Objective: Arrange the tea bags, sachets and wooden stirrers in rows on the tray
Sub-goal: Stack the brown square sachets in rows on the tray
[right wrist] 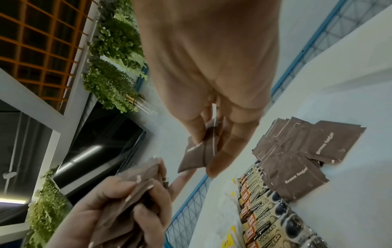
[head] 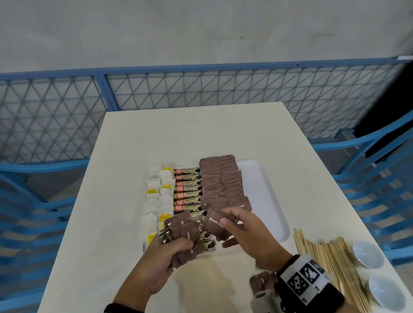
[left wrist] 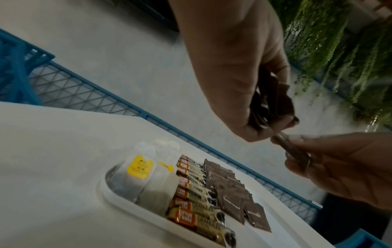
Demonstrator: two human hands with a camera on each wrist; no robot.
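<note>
A white tray (head: pixel 259 176) on the table holds rows of white tea bags (head: pixel 158 198) with yellow tags, coffee granule sachets (head: pixel 187 189) and brown sugar sachets (head: pixel 220 180). Over the tray's near edge my left hand (head: pixel 169 252) grips a bundle of brown sugar sachets (head: pixel 185 235). Beside it my right hand (head: pixel 241 228) pinches a brown sugar sachet (head: pixel 215 224) between thumb and fingers. The right wrist view shows that pinched sachet (right wrist: pixel 199 154) above the tray rows. Wooden stirrers (head: pixel 332 260) lie in a loose pile on the table to the right.
Two small white dishes (head: pixel 367 254) stand at the table's near right corner beside the stirrers. Another brown sachet (head: pixel 261 280) lies on the table under my right wrist. Blue chairs (head: pixel 16 198) flank the table, with a blue mesh fence (head: pixel 194 87) behind.
</note>
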